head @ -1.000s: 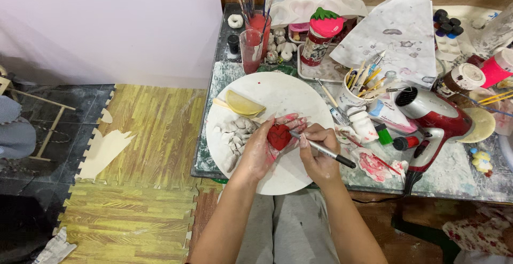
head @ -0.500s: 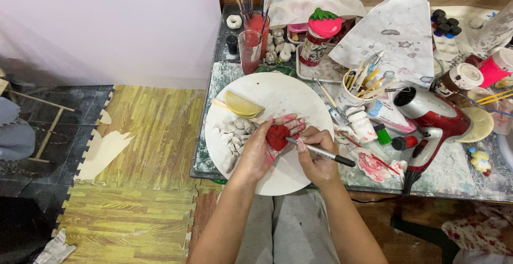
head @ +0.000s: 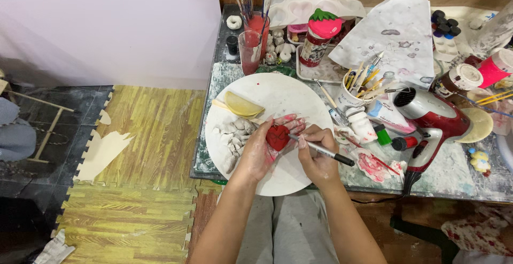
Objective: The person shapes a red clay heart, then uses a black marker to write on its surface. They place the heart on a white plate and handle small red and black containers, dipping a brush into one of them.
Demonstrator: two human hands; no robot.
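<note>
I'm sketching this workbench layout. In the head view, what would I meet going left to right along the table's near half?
Round white board → left hand holding small red painted piece → right hand with black-tipped pen → red and silver hair dryer.

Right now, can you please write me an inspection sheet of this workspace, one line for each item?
Surface: paint-stained table, crowded.
Job's things: small red piece in left hand; black pen in right hand, tip at the piece; both over round white board.
Clutter: grey unpainted pieces, yellow wedge, brush cup, red water glass, strawberry-lidded jar.
Grip: left closed on the piece, right closed on the pen.
Cables: hair dryer; its cord not visible.
Surroundings: wood-pattern foam mats, white wall.
</note>
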